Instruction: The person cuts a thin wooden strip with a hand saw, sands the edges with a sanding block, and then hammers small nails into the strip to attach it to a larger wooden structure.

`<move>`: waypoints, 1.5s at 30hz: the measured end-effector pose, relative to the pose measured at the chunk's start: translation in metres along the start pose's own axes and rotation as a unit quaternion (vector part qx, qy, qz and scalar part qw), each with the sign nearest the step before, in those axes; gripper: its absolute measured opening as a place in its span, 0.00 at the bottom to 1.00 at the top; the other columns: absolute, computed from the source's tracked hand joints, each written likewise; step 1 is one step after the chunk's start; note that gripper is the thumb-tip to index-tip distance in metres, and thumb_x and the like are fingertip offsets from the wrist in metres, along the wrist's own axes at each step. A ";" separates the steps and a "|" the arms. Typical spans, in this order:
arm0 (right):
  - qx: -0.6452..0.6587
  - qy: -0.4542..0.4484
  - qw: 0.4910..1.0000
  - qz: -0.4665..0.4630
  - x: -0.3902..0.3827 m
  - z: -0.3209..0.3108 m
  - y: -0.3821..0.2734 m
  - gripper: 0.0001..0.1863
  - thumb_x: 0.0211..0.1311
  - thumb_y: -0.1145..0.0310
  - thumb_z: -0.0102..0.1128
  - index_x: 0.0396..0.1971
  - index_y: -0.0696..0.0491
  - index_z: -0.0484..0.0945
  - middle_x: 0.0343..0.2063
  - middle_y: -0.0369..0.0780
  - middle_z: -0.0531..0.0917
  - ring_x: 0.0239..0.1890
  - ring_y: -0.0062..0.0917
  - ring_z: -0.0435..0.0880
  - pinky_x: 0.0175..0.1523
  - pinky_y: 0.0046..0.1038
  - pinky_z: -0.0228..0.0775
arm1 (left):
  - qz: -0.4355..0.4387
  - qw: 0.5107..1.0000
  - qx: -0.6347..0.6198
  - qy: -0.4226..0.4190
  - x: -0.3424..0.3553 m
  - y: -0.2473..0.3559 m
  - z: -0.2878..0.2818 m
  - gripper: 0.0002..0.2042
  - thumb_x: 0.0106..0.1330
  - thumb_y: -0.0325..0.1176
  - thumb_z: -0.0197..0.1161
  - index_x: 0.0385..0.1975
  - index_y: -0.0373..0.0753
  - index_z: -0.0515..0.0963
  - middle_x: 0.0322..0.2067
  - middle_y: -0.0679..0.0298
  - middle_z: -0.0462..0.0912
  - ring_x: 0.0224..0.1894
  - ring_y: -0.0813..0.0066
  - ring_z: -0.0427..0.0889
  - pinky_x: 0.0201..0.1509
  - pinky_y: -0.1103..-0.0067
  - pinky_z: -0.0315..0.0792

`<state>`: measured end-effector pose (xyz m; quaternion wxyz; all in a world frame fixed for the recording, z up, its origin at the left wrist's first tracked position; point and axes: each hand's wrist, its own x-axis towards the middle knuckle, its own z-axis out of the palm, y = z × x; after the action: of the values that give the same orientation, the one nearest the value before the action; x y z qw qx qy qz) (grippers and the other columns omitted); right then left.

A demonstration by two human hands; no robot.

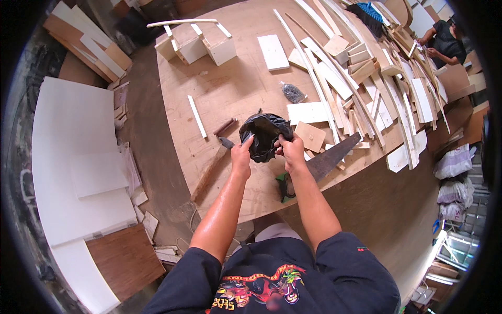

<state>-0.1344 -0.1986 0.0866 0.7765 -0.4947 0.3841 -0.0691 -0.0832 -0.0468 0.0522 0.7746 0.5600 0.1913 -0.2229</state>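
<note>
Both hands hold a black plastic bag (264,133) by its rim over the table, its mouth spread wide toward me. My left hand (241,157) pinches the left edge, and my right hand (293,150) grips the right edge. What lies inside the bag is too dark to make out. A hammer (210,174) with a wooden handle lies on the table beside my left hand. Near its head is a dark brown, rod-like piece (225,127). A handsaw (330,158) with a green and black handle lies partly under my right forearm. Beyond the bag sits a clear packet (293,93) of small dark items.
The wooden table (183,83) carries a small white-and-wood frame (201,47), a thin white strip (197,116) and a large pile of wood offcuts (361,78) on the right. White panels (78,157) stand at left. Another person (447,44) works at far right.
</note>
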 end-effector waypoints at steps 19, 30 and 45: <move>0.006 0.133 0.987 -0.087 0.141 0.085 -0.032 0.05 0.69 0.76 0.60 0.42 0.59 0.78 0.22 0.39 0.82 0.17 0.19 0.76 0.23 0.23 0.73 | 0.012 0.960 0.277 -0.044 0.213 0.082 0.017 0.18 0.68 0.41 0.70 0.43 0.29 0.80 0.30 0.60 0.86 0.25 0.72 0.85 0.25 0.72 0.81; -0.427 0.109 0.850 -0.290 0.190 0.125 -0.029 0.08 0.63 0.66 0.65 0.37 0.55 0.85 0.34 0.50 0.87 0.41 0.47 0.87 0.48 0.43 0.78 | 0.493 0.595 0.612 -0.171 0.235 0.100 0.020 0.20 0.53 0.48 0.75 0.45 0.50 0.87 0.60 0.51 0.73 0.67 0.49 0.65 0.69 0.58 0.60; -0.731 0.022 0.514 -0.449 0.151 0.140 -0.022 0.07 0.54 0.72 0.60 0.34 0.49 0.79 0.34 0.38 0.83 0.39 0.32 0.84 0.45 0.32 0.79 | 0.382 0.506 0.708 -0.311 0.288 0.137 0.007 0.41 0.45 0.54 0.80 0.61 0.44 0.76 0.70 0.52 0.65 0.71 0.49 0.63 0.74 0.56 0.57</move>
<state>0.0697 -0.1827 0.0547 -0.0017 -0.9925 0.0434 -0.1144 0.2316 -0.0537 0.0043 0.1408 0.8354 -0.5160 -0.1263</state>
